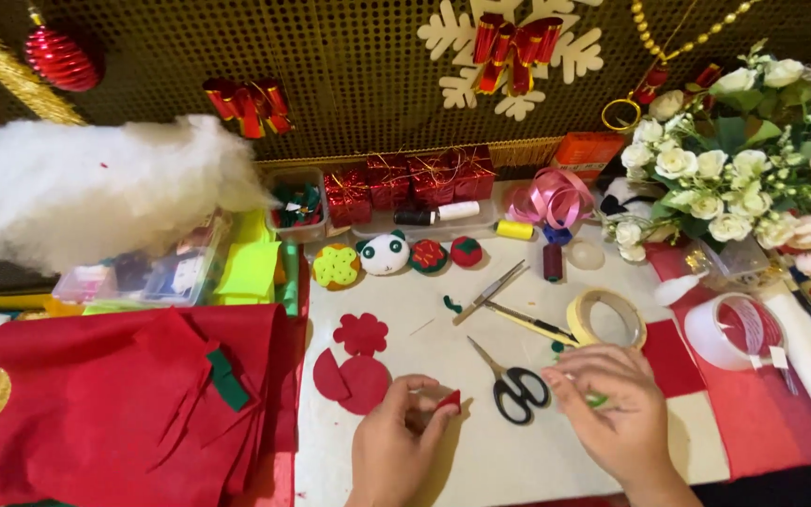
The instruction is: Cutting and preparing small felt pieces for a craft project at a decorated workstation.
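My left hand (pixel 396 441) rests low on the white work surface (pixel 481 469) and pinches a small red felt piece (pixel 450 401) between thumb and fingers. My right hand (pixel 612 404) is to its right, fingers curled on a small green felt bit (pixel 596 401). Black-handled scissors (pixel 511 384) lie between the two hands. Just left of my left hand lie red felt circles (pixel 354 380) and a red felt flower shape (pixel 360 332).
A folded red felt sheet (pixel 114 404) covers the left. Tape rolls (pixel 607 319), tweezers (pixel 488 293), thread spools (pixel 553 262), stuffed felt ornaments (pixel 385 253), white stuffing (pixel 86 188), small red gift boxes (pixel 405 178) and white artificial flowers (pixel 725 178) crowd the back and right.
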